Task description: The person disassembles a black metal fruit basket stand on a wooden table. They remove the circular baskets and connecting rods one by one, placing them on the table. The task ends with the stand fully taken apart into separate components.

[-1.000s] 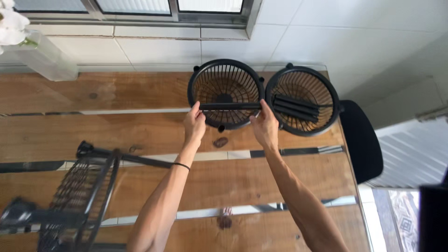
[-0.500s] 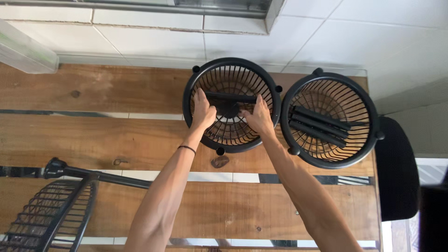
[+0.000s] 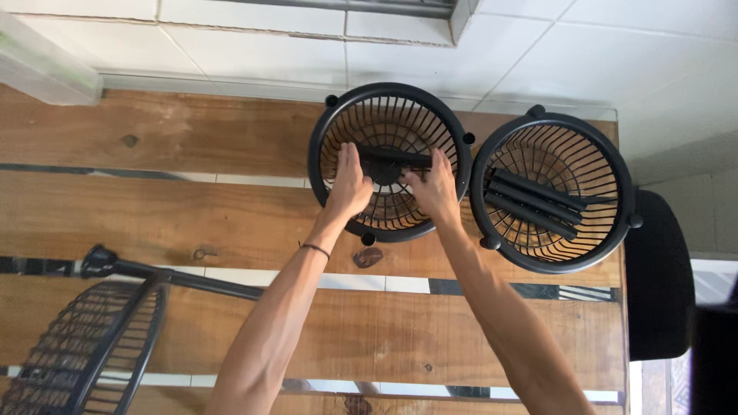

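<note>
Two round black wire baskets stand side by side on the wooden table (image 3: 231, 207). Both my hands reach into the left basket (image 3: 323, 131). A short black rod (image 3: 396, 157) lies across its inside, with my left hand (image 3: 350, 186) on its left end and my right hand (image 3: 435, 189) on its right end. A thin dark band circles my left wrist. The right basket (image 3: 619, 165) holds three black rods (image 3: 534, 204) lying side by side.
A third black wire basket (image 3: 84, 353) fixed to a black pole (image 3: 184, 278) lies tilted at the lower left. A black chair seat (image 3: 657, 277) stands beyond the table's right edge. A white tiled sill and a clear container (image 3: 42, 69) are at the back.
My hands have carried the black rod from above where the two baskets meet down into the left basket. The view has shifted closer and to the left.
</note>
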